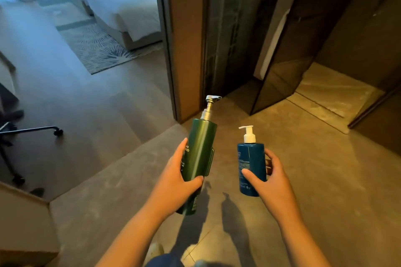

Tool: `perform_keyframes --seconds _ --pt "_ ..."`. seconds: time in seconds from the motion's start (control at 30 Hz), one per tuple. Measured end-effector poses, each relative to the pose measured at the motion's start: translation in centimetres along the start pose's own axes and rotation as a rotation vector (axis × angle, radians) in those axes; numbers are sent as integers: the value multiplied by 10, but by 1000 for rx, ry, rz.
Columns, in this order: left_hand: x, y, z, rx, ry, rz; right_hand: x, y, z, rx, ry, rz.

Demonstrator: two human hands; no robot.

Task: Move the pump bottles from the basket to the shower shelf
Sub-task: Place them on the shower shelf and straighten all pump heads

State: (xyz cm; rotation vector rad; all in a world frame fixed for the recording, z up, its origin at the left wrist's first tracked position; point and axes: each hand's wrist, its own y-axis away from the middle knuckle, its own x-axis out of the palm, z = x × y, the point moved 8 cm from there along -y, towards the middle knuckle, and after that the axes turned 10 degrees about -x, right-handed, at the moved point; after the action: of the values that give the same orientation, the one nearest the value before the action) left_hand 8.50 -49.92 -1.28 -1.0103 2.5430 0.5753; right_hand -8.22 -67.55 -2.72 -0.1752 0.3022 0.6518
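Two pump bottles, two hands, one bottle to each.

Item one: green bottle (pixel 199 158), tall, silver pump, tilted with its top leaning right, clasped around its lower body by the left hand (pixel 180 176). Item two: blue bottle (pixel 251 165), shorter, white pump, near upright, clasped at its middle by the right hand (pixel 271 178), thumb across the front. The bottles are held apart, side by side, above a grey tiled floor (pixel 303 180). Beyond: one dark glass door (pixel 280 76) ajar, one bed (pixel 125 6), one patterned rug (pixel 95 47), one wheeled chair base (pixel 32 131) at left.
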Motion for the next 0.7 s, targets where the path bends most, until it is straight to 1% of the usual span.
perform_keyframes --seconds 0.17,0.43,0.57,0.7 --pt "19 -37 -17 17 -52 92 -21 -15 -21 73 -19 -80" --pt "17 -128 -32 33 -60 161 -6 -80 -35 139 -40 -112" --pt "16 -183 -46 56 -19 221 0 -124 -30 152 -56 -130" --pt "26 -228 -62 78 43 298 -1 -158 -23 158 -32 -194"
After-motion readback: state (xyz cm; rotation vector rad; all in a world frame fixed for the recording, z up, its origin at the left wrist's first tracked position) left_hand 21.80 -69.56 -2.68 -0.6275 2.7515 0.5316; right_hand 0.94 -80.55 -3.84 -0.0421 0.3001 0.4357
